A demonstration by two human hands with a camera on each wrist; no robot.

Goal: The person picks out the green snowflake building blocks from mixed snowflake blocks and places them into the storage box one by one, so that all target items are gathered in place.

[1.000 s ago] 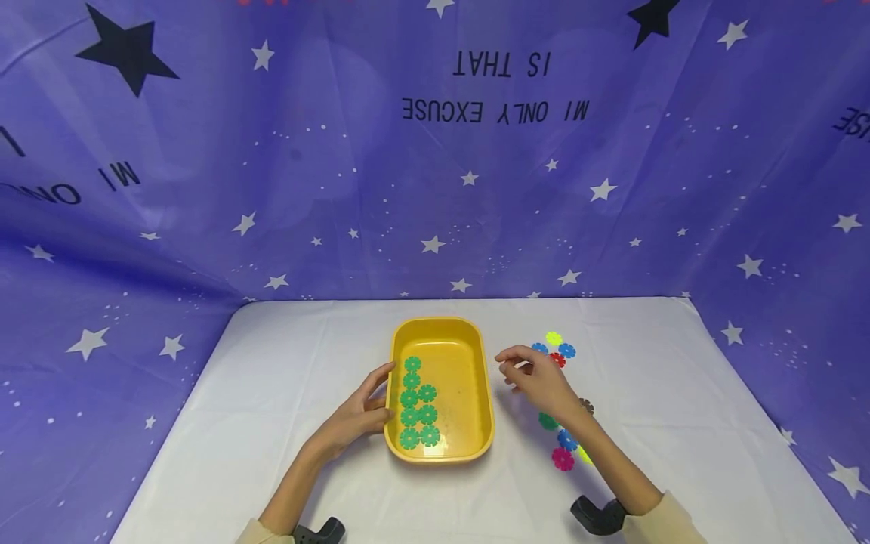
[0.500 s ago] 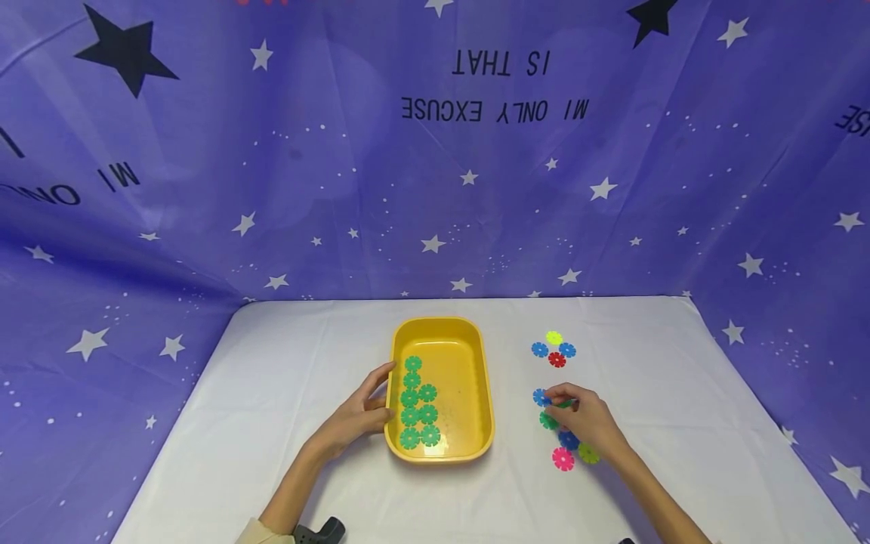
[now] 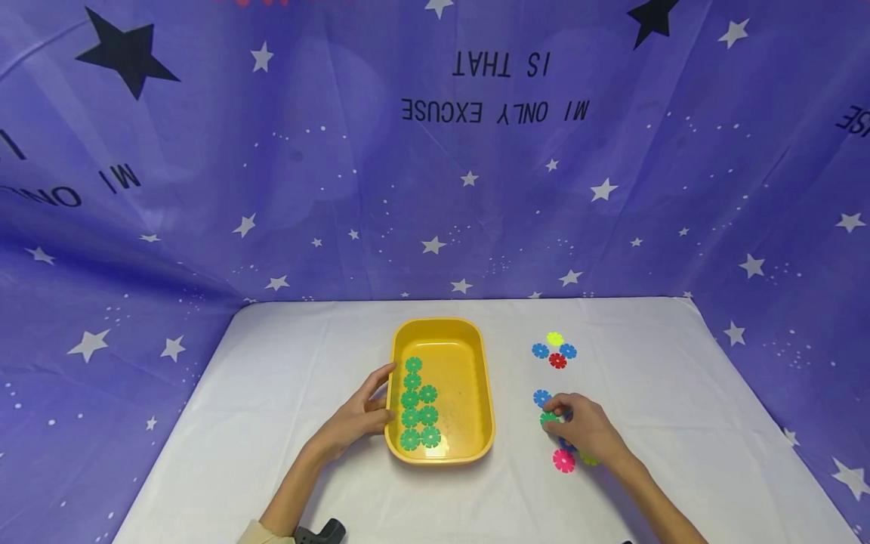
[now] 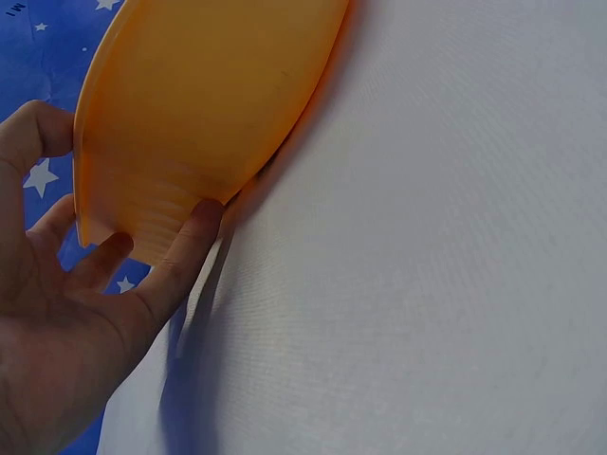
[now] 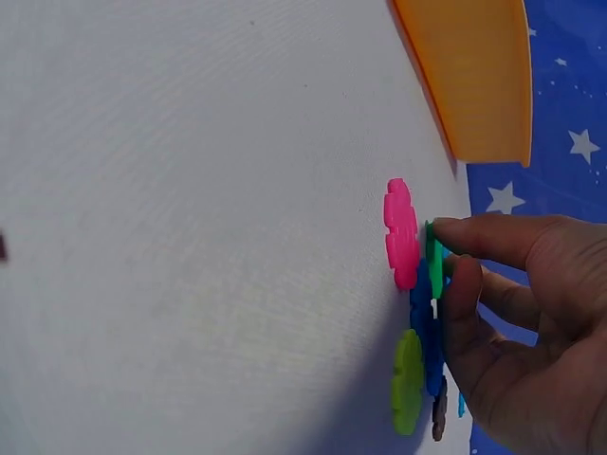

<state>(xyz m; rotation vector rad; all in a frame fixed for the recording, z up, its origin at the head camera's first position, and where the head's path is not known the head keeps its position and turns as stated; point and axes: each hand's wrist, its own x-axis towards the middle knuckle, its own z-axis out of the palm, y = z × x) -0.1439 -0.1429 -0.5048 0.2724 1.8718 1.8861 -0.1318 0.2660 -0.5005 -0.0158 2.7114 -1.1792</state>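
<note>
My left hand (image 3: 358, 412) rests against the left wall of the yellow tray (image 3: 485, 393), its fingertips along the rim and outer side; in the left wrist view these fingers (image 4: 194, 237) touch the wall. Several green snowflake discs (image 3: 428, 415) lie flat in the tray's left half. Over the lower pile on the right, my right hand (image 3: 587, 432) pinches a green snowflake disc (image 3: 549, 419) between thumb and forefinger. Beside it lie a blue disc (image 3: 541, 397) and a pink disc (image 3: 563, 461). The hand partly covers another blue disc (image 5: 423, 313) and a yellow-green disc (image 5: 408, 382).
Farther back on the white tablecloth (image 3: 652, 393) are a yellow disc (image 3: 555, 338), a red disc (image 3: 557, 361) and two blue discs (image 3: 540, 350). A brown disc (image 5: 439, 409) shows under the right hand. A purple star-printed cloth (image 3: 435, 189) hangs behind.
My right hand has moved from beside the tray to the lower pile on the right, and its fingertips have come onto the green disc. The left hand and tray stay put.
</note>
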